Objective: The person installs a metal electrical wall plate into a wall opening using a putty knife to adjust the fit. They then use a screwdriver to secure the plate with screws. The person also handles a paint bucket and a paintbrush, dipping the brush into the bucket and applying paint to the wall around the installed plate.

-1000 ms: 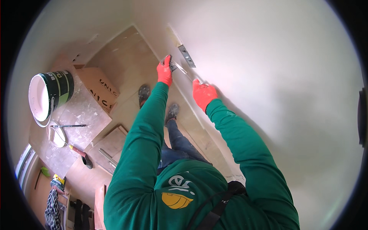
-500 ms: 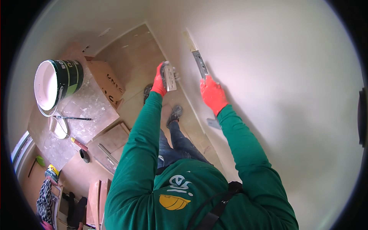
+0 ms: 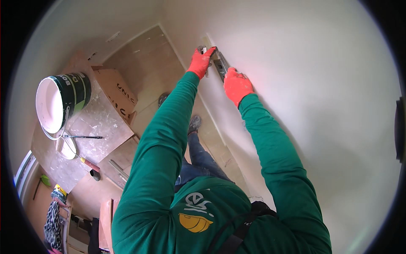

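Observation:
My left hand (image 3: 200,62), in a red-orange glove, is closed on a pale slotted block (image 3: 206,73), mostly hidden behind the fingers. Its fingertips reach the wall beside the upper end of a narrow grey bar with openings (image 3: 219,67). My right hand (image 3: 238,86), gloved alike, grips the bar's lower end and holds it slanted along the wall. Just above the bar, a beige strip (image 3: 206,41) shows in the white wall (image 3: 321,84). Glove and sleeve cover part of both held things, so their exact kind does not show.
To the left, a green-and-white bucket (image 3: 63,101) stands on a paint-spotted board (image 3: 105,120). A dark stick (image 3: 84,136), a white lid-like piece (image 3: 67,148) and a red-handled tool (image 3: 90,164) lie nearby. Behind is a cardboard box (image 3: 113,86); my shoe (image 3: 194,124) is below.
My left hand has moved up and right with the pale block, from away from the wall to beside the bar's upper end. The right hand still holds the bar, slightly higher.

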The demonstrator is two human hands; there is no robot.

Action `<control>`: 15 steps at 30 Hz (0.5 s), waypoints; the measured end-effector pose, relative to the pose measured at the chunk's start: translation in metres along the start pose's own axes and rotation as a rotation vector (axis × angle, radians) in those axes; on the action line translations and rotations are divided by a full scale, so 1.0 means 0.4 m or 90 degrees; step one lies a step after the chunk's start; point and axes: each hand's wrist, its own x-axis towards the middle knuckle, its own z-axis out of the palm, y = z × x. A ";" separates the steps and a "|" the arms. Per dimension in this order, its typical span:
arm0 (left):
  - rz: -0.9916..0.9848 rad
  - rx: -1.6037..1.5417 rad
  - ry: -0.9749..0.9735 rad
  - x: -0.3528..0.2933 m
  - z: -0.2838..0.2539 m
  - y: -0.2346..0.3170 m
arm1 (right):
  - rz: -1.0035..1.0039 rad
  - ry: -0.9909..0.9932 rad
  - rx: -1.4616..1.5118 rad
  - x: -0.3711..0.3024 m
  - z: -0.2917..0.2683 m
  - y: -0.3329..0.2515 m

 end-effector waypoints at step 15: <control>0.063 -0.004 -0.015 0.027 -0.007 -0.026 | 0.040 -0.275 0.119 0.140 -0.148 -0.012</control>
